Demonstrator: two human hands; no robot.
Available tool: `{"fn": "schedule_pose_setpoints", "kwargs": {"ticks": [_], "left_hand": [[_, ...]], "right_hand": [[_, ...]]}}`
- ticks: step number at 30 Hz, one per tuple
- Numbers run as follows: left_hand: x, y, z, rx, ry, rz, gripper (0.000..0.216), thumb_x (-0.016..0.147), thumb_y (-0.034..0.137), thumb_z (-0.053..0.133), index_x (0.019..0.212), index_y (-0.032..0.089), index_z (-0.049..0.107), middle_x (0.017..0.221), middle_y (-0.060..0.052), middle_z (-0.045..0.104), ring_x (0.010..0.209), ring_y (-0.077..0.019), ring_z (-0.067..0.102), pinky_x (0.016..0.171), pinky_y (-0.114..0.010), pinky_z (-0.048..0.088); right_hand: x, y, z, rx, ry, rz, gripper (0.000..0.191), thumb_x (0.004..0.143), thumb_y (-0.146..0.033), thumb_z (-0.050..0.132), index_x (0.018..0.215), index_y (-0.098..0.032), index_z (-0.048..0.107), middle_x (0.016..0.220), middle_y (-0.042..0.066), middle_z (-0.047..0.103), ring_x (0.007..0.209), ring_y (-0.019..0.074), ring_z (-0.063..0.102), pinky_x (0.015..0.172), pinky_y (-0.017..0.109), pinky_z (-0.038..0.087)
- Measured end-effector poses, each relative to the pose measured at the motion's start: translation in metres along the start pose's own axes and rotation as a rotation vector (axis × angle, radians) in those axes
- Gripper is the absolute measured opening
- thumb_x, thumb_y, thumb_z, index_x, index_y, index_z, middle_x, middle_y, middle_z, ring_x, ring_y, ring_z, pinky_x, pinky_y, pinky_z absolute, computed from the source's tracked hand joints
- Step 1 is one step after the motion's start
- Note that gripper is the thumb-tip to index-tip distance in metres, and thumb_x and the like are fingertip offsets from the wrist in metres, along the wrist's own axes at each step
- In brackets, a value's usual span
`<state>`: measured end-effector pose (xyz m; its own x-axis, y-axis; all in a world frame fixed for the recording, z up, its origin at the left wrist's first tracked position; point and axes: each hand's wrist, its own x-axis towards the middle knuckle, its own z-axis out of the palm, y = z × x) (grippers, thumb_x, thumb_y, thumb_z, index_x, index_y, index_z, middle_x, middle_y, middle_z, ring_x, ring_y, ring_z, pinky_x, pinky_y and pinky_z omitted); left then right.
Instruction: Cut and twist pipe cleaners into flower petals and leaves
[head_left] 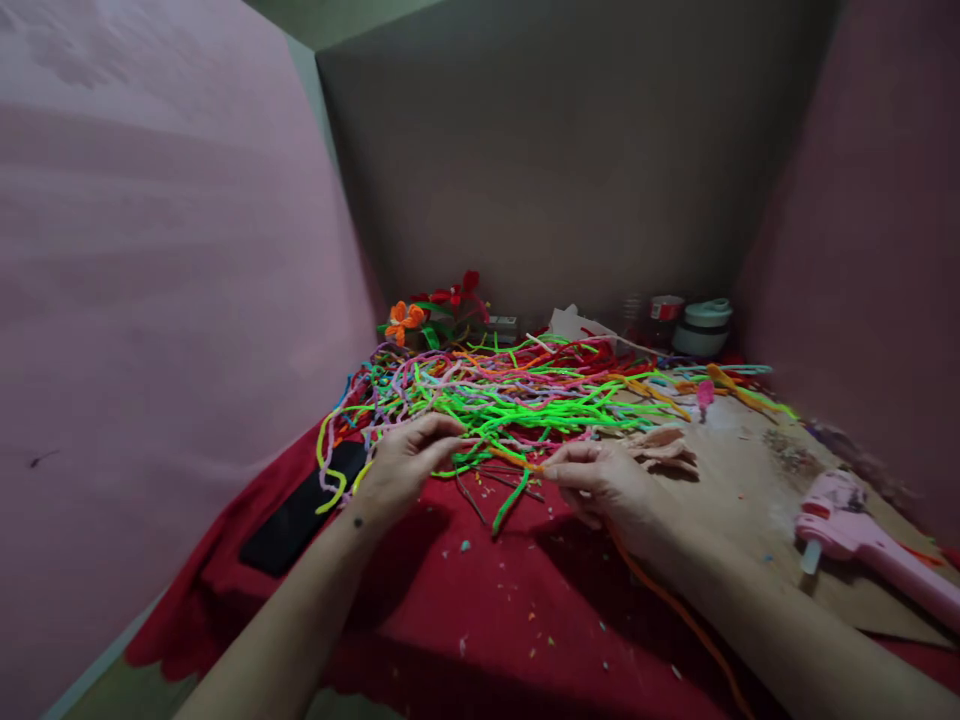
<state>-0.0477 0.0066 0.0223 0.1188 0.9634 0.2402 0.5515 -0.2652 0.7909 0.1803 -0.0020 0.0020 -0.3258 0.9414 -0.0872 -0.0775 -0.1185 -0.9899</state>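
The right hand (600,478) pinches an orange fuzzy stem (517,462) between thumb and fingers, and the stem spans the gap towards the left hand (411,458). The left hand's thumb and fingertips are drawn close together by the stem's far end; I cannot tell whether they grip it. More orange length runs from beneath the right hand, along the inner side of that forearm, towards the bottom of the view.

Just beyond both hands, a tangled pile of coloured stems (525,405) crowds the back of the desk (465,630), and a green stem (511,502) lies between them, nearer the body. On the near side, red cloth sprinkled with small scraps reaches the desk's front edge, giving the wrists room to draw back. Left of the left hand, a flat black object (300,520) lies close to the desk's side edge, near the pink wall (172,300). On the right, cardboard (727,510) carries a pink glue gun (840,520), well apart from the right hand's fingers.
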Motion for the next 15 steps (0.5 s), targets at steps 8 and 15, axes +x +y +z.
{"fn": "schedule_pose_setpoints", "kwargs": {"ticks": [8,15], "left_hand": [[-0.014,-0.048,-0.048,0.956,-0.173,-0.020,0.013,0.076,0.023,0.042,0.080,0.017,0.052,0.084,-0.007,0.059,0.078,-0.0194,0.055,0.070,-0.030,0.040],[-0.014,-0.035,-0.044,1.055,-0.202,-0.117,0.024,0.074,0.017,0.039,0.097,0.017,0.043,0.088,-0.009,0.062,0.078,-0.0213,0.060,0.064,-0.028,0.039]], "right_hand": [[0.006,0.007,-0.001,0.011,0.020,0.050,0.019,0.067,-0.032,0.061,0.060,-0.016,0.054,0.034,-0.007,0.038,0.028,0.0037,0.022,0.032,0.020,0.012],[0.008,0.012,0.000,-0.158,0.090,-0.108,0.018,0.069,-0.027,0.055,0.056,-0.017,0.049,0.040,-0.007,0.038,0.036,0.0048,0.026,0.037,0.020,0.017]]}}
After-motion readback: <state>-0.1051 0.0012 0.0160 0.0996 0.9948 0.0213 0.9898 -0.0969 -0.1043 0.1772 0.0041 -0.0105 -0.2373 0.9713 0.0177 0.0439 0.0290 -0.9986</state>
